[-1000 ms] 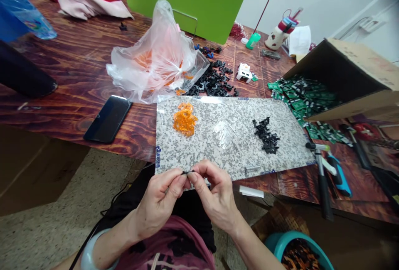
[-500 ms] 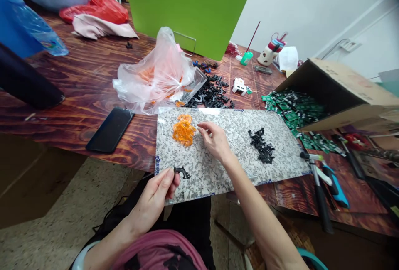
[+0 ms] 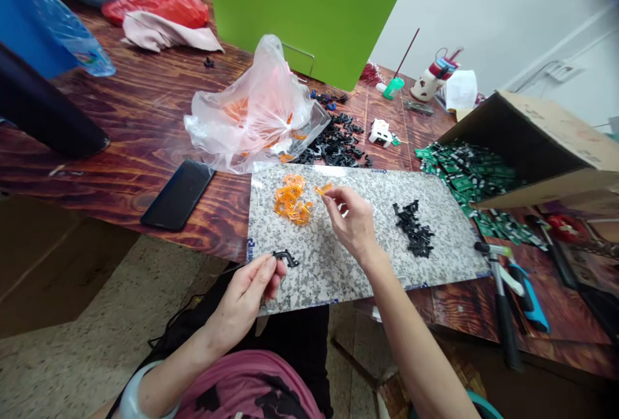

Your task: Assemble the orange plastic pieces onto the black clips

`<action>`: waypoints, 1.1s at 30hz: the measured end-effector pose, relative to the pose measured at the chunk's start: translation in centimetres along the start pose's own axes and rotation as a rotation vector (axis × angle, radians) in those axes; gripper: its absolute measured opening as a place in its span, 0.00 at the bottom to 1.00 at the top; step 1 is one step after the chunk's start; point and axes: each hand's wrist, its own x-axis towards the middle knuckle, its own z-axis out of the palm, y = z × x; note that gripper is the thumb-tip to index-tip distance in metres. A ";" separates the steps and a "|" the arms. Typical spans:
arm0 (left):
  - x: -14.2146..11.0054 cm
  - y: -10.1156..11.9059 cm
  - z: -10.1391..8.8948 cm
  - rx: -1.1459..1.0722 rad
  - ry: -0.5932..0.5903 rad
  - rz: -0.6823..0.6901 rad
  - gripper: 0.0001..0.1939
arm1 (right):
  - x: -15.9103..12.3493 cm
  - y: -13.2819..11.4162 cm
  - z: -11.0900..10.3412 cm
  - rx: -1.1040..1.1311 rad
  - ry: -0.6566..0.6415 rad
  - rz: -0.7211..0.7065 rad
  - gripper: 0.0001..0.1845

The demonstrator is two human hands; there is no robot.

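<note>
My left hand [image 3: 251, 287] pinches a small curved black plastic part [image 3: 286, 257] above the front left of the speckled board [image 3: 329, 277]. Between the thumb and fingertips of my right hand [image 3: 352, 219] is a small translucent orange plastic piece [image 3: 324, 188], held just right of the orange pile [image 3: 292, 201]. A heap of black plastic parts [image 3: 414, 229] lies on the right half of the board.
Behind the board lie a clear plastic bag [image 3: 261, 109] and more black parts [image 3: 338, 142]. A phone [image 3: 178, 194] is at the left. At right are a cardboard box [image 3: 546, 142] spilling green circuit boards [image 3: 464, 171] and a hammer [image 3: 505, 316].
My right hand has lifted an orange piece from the pile and drawn it slightly right. The left hand still holds the black part. The camera view has shifted a little.
</note>
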 end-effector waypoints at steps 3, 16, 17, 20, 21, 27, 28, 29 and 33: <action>0.1 0.1 0.0 -0.013 -0.002 -0.012 0.17 | -1.4 -1.0 -0.8 0.078 -0.006 0.004 0.06; 0.0 0.0 -0.1 0.058 -0.035 0.048 0.16 | -6.7 -4.2 -1.0 0.147 -0.218 0.245 0.09; -0.1 0.0 0.0 0.076 -0.054 0.058 0.16 | -7.0 -4.8 -0.8 0.199 -0.224 0.248 0.10; -0.6 0.0 0.2 0.144 -0.119 0.090 0.16 | -8.0 -6.4 -0.2 0.440 -0.316 0.319 0.10; -0.8 0.0 0.2 0.170 -0.139 0.099 0.16 | -8.3 -6.8 0.1 0.497 -0.321 0.335 0.10; -1.1 -0.5 0.1 0.367 -0.158 0.198 0.16 | -9.1 -7.4 0.3 0.505 -0.247 0.300 0.12; -1.1 -0.5 0.1 0.377 -0.160 0.197 0.16 | -8.9 -7.1 0.1 0.494 -0.274 0.287 0.12; -1.0 -0.5 0.1 0.372 -0.162 0.184 0.16 | -8.7 -6.8 -0.3 0.474 -0.305 0.270 0.12; -0.7 -0.5 -0.1 0.288 -0.137 0.110 0.15 | -7.7 -4.7 -1.7 0.227 -0.284 0.194 0.09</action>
